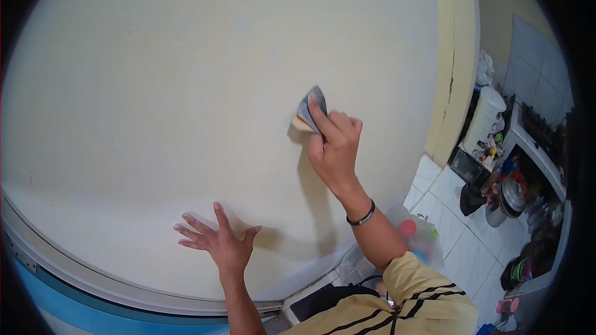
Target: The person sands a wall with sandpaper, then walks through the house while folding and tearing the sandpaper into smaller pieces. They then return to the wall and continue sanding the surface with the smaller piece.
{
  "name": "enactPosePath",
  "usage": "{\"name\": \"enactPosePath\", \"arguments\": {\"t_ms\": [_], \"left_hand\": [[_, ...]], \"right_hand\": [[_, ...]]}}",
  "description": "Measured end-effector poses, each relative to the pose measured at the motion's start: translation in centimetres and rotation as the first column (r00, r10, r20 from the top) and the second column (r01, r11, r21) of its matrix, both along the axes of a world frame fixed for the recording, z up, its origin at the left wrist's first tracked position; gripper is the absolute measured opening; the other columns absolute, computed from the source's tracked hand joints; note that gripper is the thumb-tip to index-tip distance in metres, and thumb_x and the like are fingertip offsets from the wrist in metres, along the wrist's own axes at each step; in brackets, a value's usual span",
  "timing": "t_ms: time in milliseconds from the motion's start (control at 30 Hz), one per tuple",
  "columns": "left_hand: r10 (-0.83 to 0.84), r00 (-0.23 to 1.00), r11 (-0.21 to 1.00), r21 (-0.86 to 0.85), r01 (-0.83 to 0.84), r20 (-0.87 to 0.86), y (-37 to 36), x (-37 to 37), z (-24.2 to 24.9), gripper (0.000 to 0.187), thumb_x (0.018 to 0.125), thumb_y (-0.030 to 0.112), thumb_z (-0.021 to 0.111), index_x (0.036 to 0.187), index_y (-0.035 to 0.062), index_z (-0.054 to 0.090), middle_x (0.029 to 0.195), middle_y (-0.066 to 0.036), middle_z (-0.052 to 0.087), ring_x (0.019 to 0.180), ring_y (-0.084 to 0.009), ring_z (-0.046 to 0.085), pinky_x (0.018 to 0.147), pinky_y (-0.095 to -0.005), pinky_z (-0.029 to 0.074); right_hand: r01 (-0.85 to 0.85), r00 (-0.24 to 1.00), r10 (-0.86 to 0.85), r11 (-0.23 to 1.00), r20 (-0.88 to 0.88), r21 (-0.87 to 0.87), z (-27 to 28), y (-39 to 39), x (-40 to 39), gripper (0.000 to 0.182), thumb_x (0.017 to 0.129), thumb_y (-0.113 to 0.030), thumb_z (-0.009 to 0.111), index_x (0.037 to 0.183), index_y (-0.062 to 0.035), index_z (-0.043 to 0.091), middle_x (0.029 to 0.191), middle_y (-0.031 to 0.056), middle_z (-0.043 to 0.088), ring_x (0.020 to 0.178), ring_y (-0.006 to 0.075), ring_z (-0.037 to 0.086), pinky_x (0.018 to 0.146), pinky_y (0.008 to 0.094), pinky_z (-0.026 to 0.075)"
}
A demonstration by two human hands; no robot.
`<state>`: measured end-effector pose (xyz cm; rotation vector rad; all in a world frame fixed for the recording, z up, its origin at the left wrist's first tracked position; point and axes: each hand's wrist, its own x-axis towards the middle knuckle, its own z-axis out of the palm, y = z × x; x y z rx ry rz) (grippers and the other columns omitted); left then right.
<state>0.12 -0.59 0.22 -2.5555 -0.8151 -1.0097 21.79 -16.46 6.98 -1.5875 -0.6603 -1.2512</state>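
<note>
My right hand grips a folded sheet of sandpaper, grey on one face and yellowish on the other. The sheet is held against or just off a cream wall; contact is hard to tell. Lower and to the left, my left hand has its fingers spread on the same wall and holds nothing. Its fingertips look whitish, as if dusty. A few faint paler patches and small dark specks mark the wall's surface.
A cracked yellow door frame or wall edge bounds the wall on the right. Past it are white floor tiles, a kitchen counter and cookware. A plastic container stands near my right elbow. A blue surface lies lower left.
</note>
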Motion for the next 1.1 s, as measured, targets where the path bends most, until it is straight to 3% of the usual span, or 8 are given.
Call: {"name": "enactPosePath", "arguments": {"t_ms": [100, 300, 500, 633, 767, 833, 1033, 1100], "left_hand": [[-0.008, 1.000, 1.000, 0.006, 0.008, 0.002, -0.1, 0.1, 0.0, 0.125, 0.059, 0.057, 0.083, 0.154, 0.0225, 0.008, 0.149, -0.034, -0.021, 0.134, -0.0587, -0.023, 0.097, -0.0773, -0.007], [0.009, 1.000, 1.000, -0.026, -0.009, -0.020, -0.1, 0.0, 0.1, 0.126, 0.059, 0.054, 0.085, 0.154, 0.0226, 0.009, 0.149, -0.033, -0.020, 0.134, -0.0581, -0.022, 0.098, -0.0768, -0.007], [-0.011, 1.000, 1.000, -0.014, 0.011, 0.011, -0.3, 0.2, 0.2, 0.125, 0.058, 0.053, 0.086, 0.153, 0.0217, 0.012, 0.150, -0.033, -0.020, 0.135, -0.0573, -0.022, 0.098, -0.0761, -0.007], [0.015, 1.000, 0.999, -0.051, -0.015, -0.014, -0.2, -0.1, 0.4, 0.124, 0.057, 0.053, 0.086, 0.153, 0.0213, 0.013, 0.150, -0.033, -0.020, 0.135, -0.0572, -0.022, 0.098, -0.0761, -0.007], [-0.010, 1.000, 1.000, -0.011, 0.010, 0.010, -0.3, 0.0, 0.2, 0.124, 0.058, 0.054, 0.085, 0.153, 0.0209, 0.013, 0.150, -0.034, -0.020, 0.135, -0.0575, -0.022, 0.098, -0.0762, -0.007], [-0.002, 1.000, 1.000, -0.011, 0.002, 0.011, -0.2, 0.1, 0.2, 0.124, 0.058, 0.054, 0.085, 0.153, 0.0207, 0.013, 0.150, -0.034, -0.019, 0.135, -0.0577, -0.022, 0.098, -0.0763, -0.006], [-0.001, 1.000, 1.000, -0.004, 0.001, -0.004, -0.1, 0.0, 0.2, 0.124, 0.058, 0.055, 0.084, 0.153, 0.0206, 0.013, 0.150, -0.034, -0.019, 0.135, -0.0579, -0.022, 0.098, -0.0765, -0.006], [-0.001, 1.000, 1.000, -0.004, 0.001, -0.004, -0.1, -0.1, 0.1, 0.124, 0.058, 0.055, 0.084, 0.153, 0.0206, 0.013, 0.150, -0.034, -0.019, 0.135, -0.0579, -0.022, 0.098, -0.0765, -0.006]], "right_hand": [[-0.061, 0.993, 0.057, 0.998, -0.100, -0.035, -3.4, 0.4, -2.0, 0.062, 0.063, 0.002, 0.051, 0.121, -0.0127, 0.066, 0.065, 0.0019, 0.037, 0.063, 0.0195, 0.041, 0.069, 0.0330, 0.028], [0.004, 0.999, -0.004, 1.000, -0.045, 0.008, 0.2, -0.8, 1.0, 0.062, 0.063, 0.003, 0.050, 0.121, -0.0106, 0.065, 0.064, 0.0023, 0.037, 0.062, 0.0197, 0.041, 0.068, 0.0331, 0.027], [-0.009, 0.989, 0.009, 1.000, -0.149, 0.001, -2.9, -0.2, -0.8, 0.059, 0.066, 0.003, 0.050, 0.121, -0.0103, 0.065, 0.064, 0.0033, 0.041, 0.062, 0.0202, 0.043, 0.068, 0.0335, 0.027], [-0.007, 0.993, 0.020, 0.994, -0.117, 0.112, 1.2, -0.7, 1.7, 0.058, 0.067, 0.003, 0.049, 0.121, -0.0091, 0.065, 0.064, 0.0040, 0.044, 0.063, 0.0205, 0.045, 0.068, 0.0339, 0.028], [-0.033, 0.993, 0.047, 0.991, -0.106, 0.130, 0.6, -0.3, 0.7, 0.057, 0.067, 0.003, 0.048, 0.121, -0.0089, 0.065, 0.063, 0.0038, 0.044, 0.063, 0.0203, 0.045, 0.069, 0.0334, 0.028], [-0.043, 0.984, 0.049, 0.998, -0.174, 0.040, -0.7, 0.0, -0.9, 0.057, 0.067, 0.002, 0.048, 0.121, -0.0084, 0.065, 0.063, 0.0039, 0.044, 0.063, 0.0207, 0.045, 0.069, 0.0328, 0.028], [-0.014, 0.993, 0.028, 0.993, -0.118, 0.120, 2.7, -0.6, 2.2, 0.057, 0.066, 0.002, 0.049, 0.120, -0.0081, 0.066, 0.063, 0.0037, 0.044, 0.062, 0.0208, 0.044, 0.068, 0.0334, 0.028], [-0.007, 0.991, 0.021, 0.994, -0.134, 0.107, 1.3, -0.3, 1.3, 0.056, 0.067, 0.002, 0.049, 0.119, -0.0082, 0.066, 0.063, 0.0037, 0.044, 0.062, 0.0207, 0.045, 0.068, 0.0334, 0.028]]}}
